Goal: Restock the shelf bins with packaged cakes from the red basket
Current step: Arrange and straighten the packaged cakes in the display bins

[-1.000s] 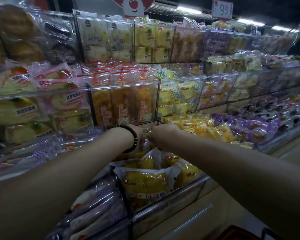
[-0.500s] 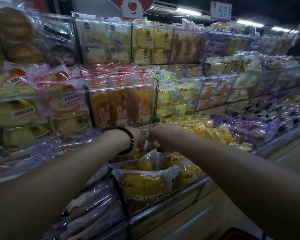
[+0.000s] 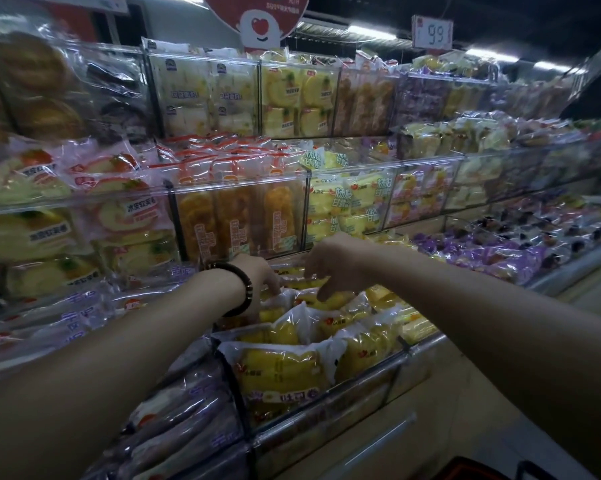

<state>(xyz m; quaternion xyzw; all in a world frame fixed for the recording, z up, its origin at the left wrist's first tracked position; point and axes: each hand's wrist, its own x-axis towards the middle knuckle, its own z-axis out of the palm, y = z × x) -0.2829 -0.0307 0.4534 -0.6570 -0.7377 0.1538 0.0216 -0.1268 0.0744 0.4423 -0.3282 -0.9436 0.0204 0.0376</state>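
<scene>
Both hands deep in the yellow cake bin [image 3: 326, 403] at 6 o'clock: left hand [image 3: 257, 277] and right hand [image 3: 330, 268] w/ fingers curled down among the yellow cake packs [image 3: 281, 368], prob. tucking rear ones upright so rows pack tight. Can't tell if either actually grips a pack; red basket [image 3: 479, 471] barely shows at 5 o'clock, bottom edge

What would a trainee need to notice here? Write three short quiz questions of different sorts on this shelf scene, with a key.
1. True or false: both hands, left hand and right hand, are down in the bin of yellow packaged cakes on the lowest tier.
2. Which wrist wears the dark bead bracelet?
A. left
B. right
C. neither
3. Fill in: the price sign above the top shelf reads ____.

Key:
1. True. Both hands are among the yellow packs at the back of that bin; whether either has closed on a pack cannot be told.
2. A.
3. 99.
</scene>
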